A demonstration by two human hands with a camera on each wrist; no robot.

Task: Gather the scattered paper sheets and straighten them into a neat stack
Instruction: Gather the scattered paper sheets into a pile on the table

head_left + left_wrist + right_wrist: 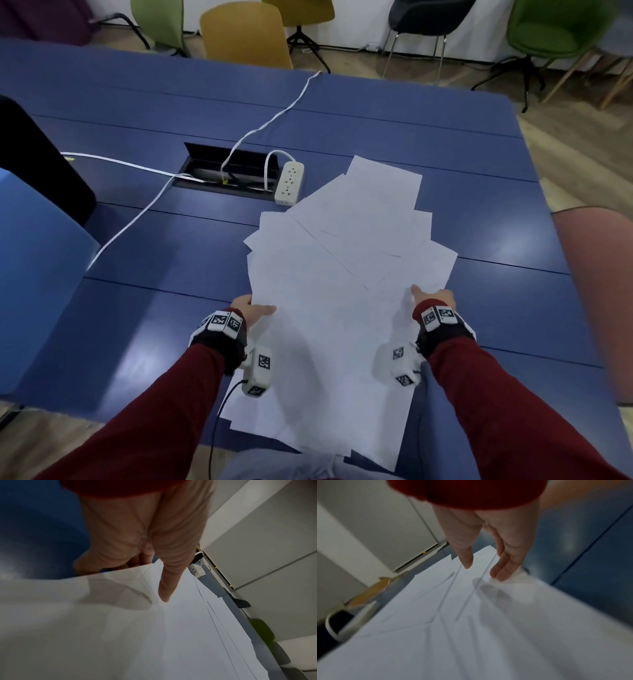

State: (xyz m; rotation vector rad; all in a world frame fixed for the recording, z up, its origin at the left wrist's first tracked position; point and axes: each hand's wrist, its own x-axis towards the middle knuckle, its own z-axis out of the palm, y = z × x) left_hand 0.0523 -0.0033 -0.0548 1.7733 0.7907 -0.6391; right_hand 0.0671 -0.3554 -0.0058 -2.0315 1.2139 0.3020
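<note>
Several white paper sheets (342, 274) lie fanned and overlapping on the blue table (496, 222), from mid-table to the near edge, where the lowest ones overhang. My left hand (251, 308) is at the pile's left edge. In the left wrist view it (150, 577) pinches the lifted edge of the sheets (154, 642), thumb on top and fingers underneath. My right hand (433, 298) is at the pile's right side. In the right wrist view it (483, 572) is spread with straight fingers just over the sheets (471, 628), holding nothing.
A white power strip (289, 183) lies just beyond the pile's far left corner, beside an open cable well (229, 171) with white cables (274, 116). A blue box (34, 274) stands left. Chairs (245, 34) ring the far edge; a pink chair (599, 291) is right.
</note>
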